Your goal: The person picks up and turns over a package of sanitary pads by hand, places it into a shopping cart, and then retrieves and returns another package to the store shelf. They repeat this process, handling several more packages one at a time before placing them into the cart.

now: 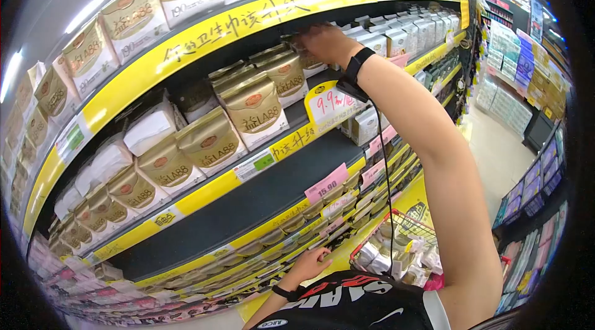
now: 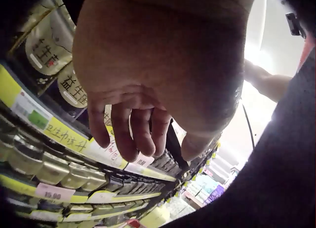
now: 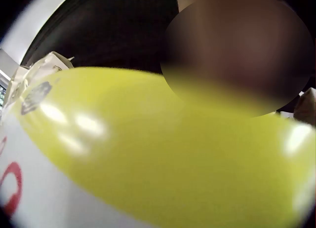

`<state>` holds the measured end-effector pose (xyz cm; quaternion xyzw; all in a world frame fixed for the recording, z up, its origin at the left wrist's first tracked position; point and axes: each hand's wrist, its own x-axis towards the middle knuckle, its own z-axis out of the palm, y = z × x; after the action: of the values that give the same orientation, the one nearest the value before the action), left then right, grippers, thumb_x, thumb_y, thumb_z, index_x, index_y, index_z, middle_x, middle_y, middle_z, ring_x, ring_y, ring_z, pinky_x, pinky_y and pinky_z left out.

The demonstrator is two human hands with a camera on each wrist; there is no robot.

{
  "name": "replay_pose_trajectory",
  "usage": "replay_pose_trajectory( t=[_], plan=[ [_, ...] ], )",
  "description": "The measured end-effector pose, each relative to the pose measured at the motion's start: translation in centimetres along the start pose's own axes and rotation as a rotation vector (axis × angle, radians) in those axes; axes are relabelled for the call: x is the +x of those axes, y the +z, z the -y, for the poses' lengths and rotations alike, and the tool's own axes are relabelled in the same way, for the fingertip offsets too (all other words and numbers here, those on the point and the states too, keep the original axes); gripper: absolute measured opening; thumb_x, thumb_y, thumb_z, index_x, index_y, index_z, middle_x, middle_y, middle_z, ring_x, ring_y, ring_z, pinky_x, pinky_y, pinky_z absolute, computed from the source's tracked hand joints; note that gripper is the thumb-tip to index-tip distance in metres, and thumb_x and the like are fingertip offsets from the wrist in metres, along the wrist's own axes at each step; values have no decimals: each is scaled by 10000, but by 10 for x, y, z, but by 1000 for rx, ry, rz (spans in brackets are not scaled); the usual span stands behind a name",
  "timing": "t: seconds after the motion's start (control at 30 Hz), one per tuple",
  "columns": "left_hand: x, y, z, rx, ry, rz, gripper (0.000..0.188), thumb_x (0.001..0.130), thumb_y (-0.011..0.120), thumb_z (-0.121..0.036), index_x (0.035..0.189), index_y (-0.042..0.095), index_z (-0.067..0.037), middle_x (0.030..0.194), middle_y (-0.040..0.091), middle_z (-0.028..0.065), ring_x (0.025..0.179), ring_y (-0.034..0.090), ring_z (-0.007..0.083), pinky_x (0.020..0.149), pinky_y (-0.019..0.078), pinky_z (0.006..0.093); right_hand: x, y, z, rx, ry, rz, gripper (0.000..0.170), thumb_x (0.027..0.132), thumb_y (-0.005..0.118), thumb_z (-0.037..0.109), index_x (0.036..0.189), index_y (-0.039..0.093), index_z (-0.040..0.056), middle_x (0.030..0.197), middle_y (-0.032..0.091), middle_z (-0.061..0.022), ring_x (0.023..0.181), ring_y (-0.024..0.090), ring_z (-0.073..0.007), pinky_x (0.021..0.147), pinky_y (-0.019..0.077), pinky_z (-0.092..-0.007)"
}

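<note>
The right hand [image 1: 320, 43] reached in above the shelf [image 1: 207, 192], at a gold pack [image 1: 309, 64] standing just behind the price sign [image 1: 328, 105]; its fingers were too hidden and blurred to tell whether they gripped it. The left hand [image 1: 308, 265] hung lower, fingers loosely bent and holding nothing. Other packs [image 1: 255, 110] stood beside that one, and the cart [image 1: 414, 226] below held white and gold packages [image 1: 396, 258].

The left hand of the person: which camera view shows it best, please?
The left wrist view: there the left hand is large, with its thumb and fingers visible, although dim. The head view shows it small, low in the picture. In the right wrist view I do not see it.
</note>
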<state>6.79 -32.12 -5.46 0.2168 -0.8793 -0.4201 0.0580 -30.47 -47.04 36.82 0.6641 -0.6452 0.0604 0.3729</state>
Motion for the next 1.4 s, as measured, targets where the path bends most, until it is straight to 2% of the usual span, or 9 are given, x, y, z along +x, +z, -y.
replay_pose_trajectory(
  t=[0.33, 0.53, 0.57, 0.67, 0.7, 0.83, 0.97, 1.23, 1.4],
  plan=[
    [-12, -2, 13, -23, -25, -109, 734, 898, 701, -317, 1484, 318, -96, 814, 633, 112, 738, 637, 306, 678, 510, 422, 17, 2, -4, 123, -17, 153, 497, 893, 616, 111, 1383, 543, 143, 1350, 586, -178, 1270, 539, -355, 1102, 414, -436],
    [0, -9, -1, 73, -38, 22, 771, 908, 705, -342, 1501, 308, -50, 863, 627, 106, 771, 631, 273, 693, 511, 391, 8, -14, -1, 327, -89, -10, 513, 888, 621, 112, 1394, 533, 120, 1277, 618, -208, 1210, 573, -371, 1055, 457, -434],
    [1, -6, 1, 47, 3, 9, 730, 906, 672, -365, 1474, 328, -62, 853, 624, 114, 777, 637, 317, 703, 506, 422, 8, -29, 1, 292, -50, 171, 506, 947, 551, 203, 1440, 480, 114, 1402, 537, -209, 1267, 531, -384, 1088, 427, -458],
    [6, 11, 13, 13, 21, 31, 739, 900, 681, -360, 1473, 327, -54, 883, 621, 125, 819, 636, 319, 731, 505, 421, 2, -34, 9, 574, -82, -80, 487, 931, 613, 257, 1382, 531, 89, 1225, 648, -208, 1131, 619, -377, 1007, 484, -449],
    [8, 14, 15, -8, 30, 26, 745, 898, 688, -347, 1475, 321, -53, 925, 625, 138, 859, 641, 326, 761, 511, 428, -5, -62, 26, 752, -26, 58, 487, 914, 653, 291, 1331, 557, 58, 1210, 662, -180, 1176, 584, -378, 1012, 469, -444],
    [15, 19, 21, -19, 135, 0, 749, 893, 694, -331, 1476, 317, -50, 1001, 632, 147, 919, 649, 336, 814, 521, 434, -29, -47, 44, 403, -325, -77, 583, 844, 742, 202, 1331, 476, 23, 1140, 658, -198, 1271, 482, -391, 983, 450, -448],
    [25, 17, 23, -17, 184, 78, 741, 886, 699, -336, 1472, 335, -64, 976, 638, 140, 911, 649, 336, 807, 520, 432, -45, -86, 63, 459, -54, 157, 533, 816, 754, 135, 1245, 454, 33, 1104, 610, -219, 1108, 554, -431, 921, 453, -493],
    [30, 16, 15, -6, 246, 230, 547, 888, 703, -318, 1341, 503, -86, 938, 640, 104, 878, 649, 290, 758, 511, 414, -106, -107, 62, 322, 63, -543, 499, 793, 755, 91, 1228, 523, 17, 1128, 573, -189, 1021, 566, -393, 914, 477, -422],
    [27, 12, 10, -80, 300, 303, 417, 897, 701, -286, 1252, 575, -108, 877, 621, 83, 823, 628, 257, 742, 509, 379, -228, -95, 106, 894, 571, -756, 668, 768, 799, 88, 1335, 451, 24, 1220, 551, -94, 1154, 557, -216, 1002, 454, -347]
  ],
)
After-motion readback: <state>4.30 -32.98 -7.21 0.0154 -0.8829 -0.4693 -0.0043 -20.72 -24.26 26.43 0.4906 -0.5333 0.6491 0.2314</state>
